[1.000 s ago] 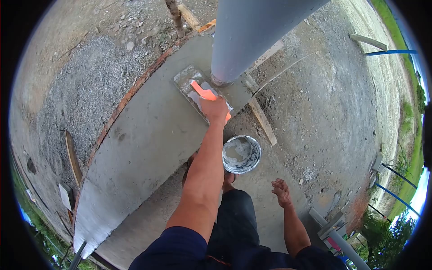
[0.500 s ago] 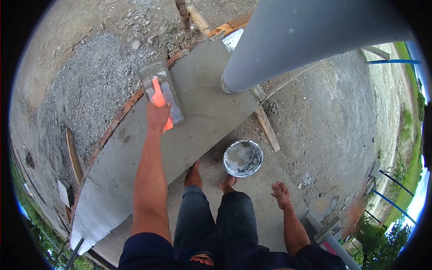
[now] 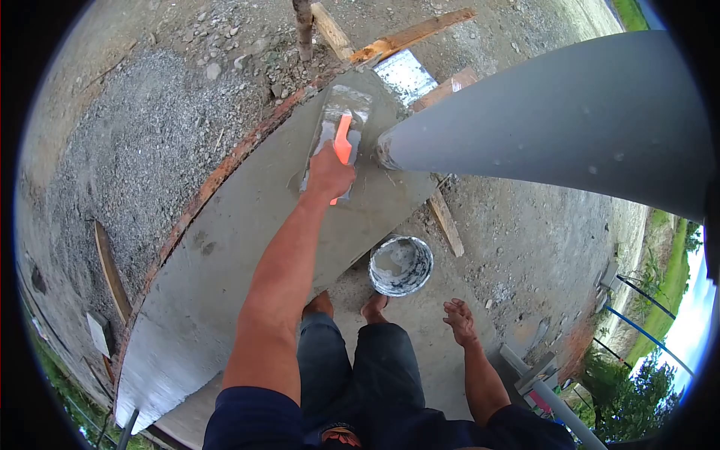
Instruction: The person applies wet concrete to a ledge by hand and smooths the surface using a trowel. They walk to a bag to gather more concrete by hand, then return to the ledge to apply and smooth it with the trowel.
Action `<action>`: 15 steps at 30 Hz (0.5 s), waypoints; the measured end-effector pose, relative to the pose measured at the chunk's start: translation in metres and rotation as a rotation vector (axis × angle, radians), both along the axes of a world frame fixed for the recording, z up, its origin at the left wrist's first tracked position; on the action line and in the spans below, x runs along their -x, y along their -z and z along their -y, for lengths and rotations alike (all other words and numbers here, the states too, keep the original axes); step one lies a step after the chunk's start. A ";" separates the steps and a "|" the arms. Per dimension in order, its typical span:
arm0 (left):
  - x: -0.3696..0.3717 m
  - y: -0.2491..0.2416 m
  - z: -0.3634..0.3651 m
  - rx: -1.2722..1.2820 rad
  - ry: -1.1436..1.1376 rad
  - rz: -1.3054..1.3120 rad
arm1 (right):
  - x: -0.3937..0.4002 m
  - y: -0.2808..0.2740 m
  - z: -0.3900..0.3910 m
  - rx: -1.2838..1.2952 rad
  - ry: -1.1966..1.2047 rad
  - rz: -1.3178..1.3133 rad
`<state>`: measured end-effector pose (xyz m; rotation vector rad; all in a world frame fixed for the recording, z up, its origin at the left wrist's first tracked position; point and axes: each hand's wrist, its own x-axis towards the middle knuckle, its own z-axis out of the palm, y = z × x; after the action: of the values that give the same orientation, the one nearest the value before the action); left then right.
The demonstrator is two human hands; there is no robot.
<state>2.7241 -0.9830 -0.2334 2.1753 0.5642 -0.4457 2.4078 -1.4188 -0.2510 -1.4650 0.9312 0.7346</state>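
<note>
My left hand [image 3: 328, 174] grips the orange handle of a steel trowel [image 3: 337, 126], whose blade lies flat on the wet cement slab [image 3: 247, 240] just left of the base of a thick grey pipe [image 3: 555, 135]. My right hand [image 3: 459, 321] hangs free low on the right, fingers spread, holding nothing. A cement-smeared bucket [image 3: 401, 265] stands on the ground between the slab and my bare feet [image 3: 346, 304].
A brick edge borders the slab's far side, with gravel [image 3: 142, 142] beyond it. Wooden boards [image 3: 409, 36] lie at the slab's top end, and a plank [image 3: 445, 222] runs beside the bucket. Metal pieces [image 3: 547, 382] and blue rods sit at lower right.
My left hand swept the trowel from beside the pipe out to the slab's left edge, then back up toward the pipe's base. The right hand barely moved.
</note>
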 end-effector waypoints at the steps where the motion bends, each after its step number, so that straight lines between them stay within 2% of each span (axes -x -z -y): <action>1: 0.003 -0.007 -0.017 0.054 -0.154 -0.028 | -0.006 0.000 -0.006 0.001 -0.001 -0.005; 2: 0.013 -0.008 -0.046 0.107 -0.305 -0.063 | -0.010 -0.004 -0.010 0.002 0.001 -0.016; 3: 0.036 0.009 -0.080 0.048 -0.376 0.023 | -0.014 -0.004 -0.012 0.002 -0.020 -0.022; 5: 0.080 0.009 -0.136 0.040 -0.456 0.052 | -0.021 -0.001 -0.018 -0.010 -0.055 -0.029; 7: 0.102 -0.020 -0.150 0.091 -0.537 0.010 | -0.024 0.002 -0.024 -0.046 -0.079 -0.015; 10: 0.086 -0.027 -0.146 0.294 -0.535 0.194 | -0.027 0.005 -0.023 -0.061 -0.070 0.000; 12: 0.035 -0.049 -0.122 0.195 -0.167 0.057 | -0.027 0.001 -0.023 -0.045 -0.058 0.004; 14: -0.009 -0.023 -0.092 -0.067 0.283 0.274 | -0.031 -0.009 -0.026 -0.011 -0.048 0.017; 15: -0.031 -0.036 -0.073 -0.023 0.391 0.156 | -0.031 -0.009 -0.024 0.000 -0.038 0.021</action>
<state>2.7551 -0.9101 -0.1978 2.3220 0.0556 -0.4704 2.4384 -1.3946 -0.2417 -1.4909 0.8901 0.7455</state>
